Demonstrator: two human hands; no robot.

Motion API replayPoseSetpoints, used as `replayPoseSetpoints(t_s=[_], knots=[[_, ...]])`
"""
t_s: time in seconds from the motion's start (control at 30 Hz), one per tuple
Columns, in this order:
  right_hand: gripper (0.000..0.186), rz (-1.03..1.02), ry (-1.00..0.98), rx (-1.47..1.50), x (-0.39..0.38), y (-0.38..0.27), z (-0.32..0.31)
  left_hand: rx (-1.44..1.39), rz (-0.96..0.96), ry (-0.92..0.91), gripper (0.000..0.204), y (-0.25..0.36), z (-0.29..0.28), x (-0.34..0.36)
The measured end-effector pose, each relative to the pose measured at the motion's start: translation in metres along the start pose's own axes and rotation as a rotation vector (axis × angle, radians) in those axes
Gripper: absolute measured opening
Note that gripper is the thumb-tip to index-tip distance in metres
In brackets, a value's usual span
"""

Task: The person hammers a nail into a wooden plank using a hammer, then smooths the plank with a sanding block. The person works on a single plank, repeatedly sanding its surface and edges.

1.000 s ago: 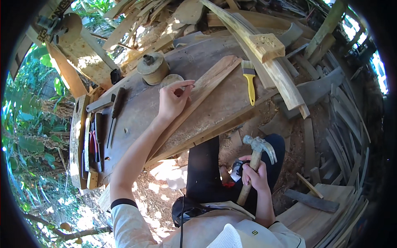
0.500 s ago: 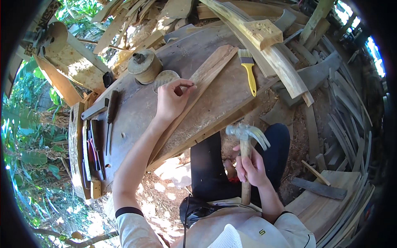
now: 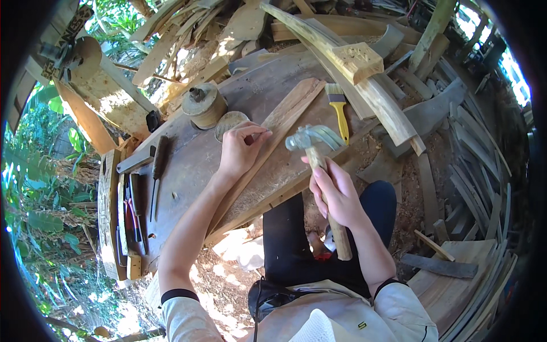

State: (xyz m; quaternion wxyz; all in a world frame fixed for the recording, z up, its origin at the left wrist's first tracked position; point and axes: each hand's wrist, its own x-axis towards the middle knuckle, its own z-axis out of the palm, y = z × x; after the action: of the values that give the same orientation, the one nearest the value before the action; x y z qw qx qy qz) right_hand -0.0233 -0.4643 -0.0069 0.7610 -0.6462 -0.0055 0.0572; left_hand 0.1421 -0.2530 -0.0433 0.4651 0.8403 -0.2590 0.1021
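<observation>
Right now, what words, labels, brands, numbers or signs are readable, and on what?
Upper-left rim, tan-and-dark surface: dark lettering, cut off and bent by the lens; not copied out.
Shirt, lower edge: one small dark-and-yellow mark; not copied out.
Hammer, yellow-handled brush: no legible text; anything there is too small or blurred.

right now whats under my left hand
Your left hand is partly over the long wooden board, which shows to its right; a round lid-like piece shows just beyond it. Whatever lies directly beneath the hand is covered and cannot be seen.
</observation>
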Motion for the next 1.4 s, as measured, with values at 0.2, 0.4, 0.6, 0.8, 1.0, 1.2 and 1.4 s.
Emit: replayPoseSetpoints(t_s=[0.2, 0.4, 0.6, 0.8, 1.0, 1.2, 1.4], knots=[[0.037, -0.002, -0.009, -0.1, 0.04, -0.026, 0.011, -0.021, 0.01, 0.008, 0.012, -0.006, 0.001, -0.001], [0.034, -0.083, -0.031, -0.246, 0.06, -0.031, 0.018, -0.013, 0.046, 0.032, 0.011, -0.008, -0.001, -0.001], [0.033, -0.062, -0.041, -0.457, 0.076, -0.018, 0.008, -0.037, 0.015, 0.022, 0.012, -0.002, 0.004, -0.004], [0.034, -0.178, -0.004, -0.638, 0.08, -0.019, 0.012, -0.037, 0.039, 0.024, 0.012, -0.004, 0.003, -0.002], [0.035, -0.143, 0.02, -0.643, 0.077, -0.02, 0.012, -0.032, 0.045, 0.025, 0.011, -0.005, 0.002, -0.003], [0.036, -0.146, 0.002, -0.573, 0.073, -0.013, 0.008, -0.034, 0.048, 0.018, 0.012, -0.005, 0.003, -0.004], [0.036, -0.291, 0.033, -0.626, 0.071, -0.015, 0.01, -0.017, 0.043, 0.022, 0.011, -0.002, 0.002, -0.003]])
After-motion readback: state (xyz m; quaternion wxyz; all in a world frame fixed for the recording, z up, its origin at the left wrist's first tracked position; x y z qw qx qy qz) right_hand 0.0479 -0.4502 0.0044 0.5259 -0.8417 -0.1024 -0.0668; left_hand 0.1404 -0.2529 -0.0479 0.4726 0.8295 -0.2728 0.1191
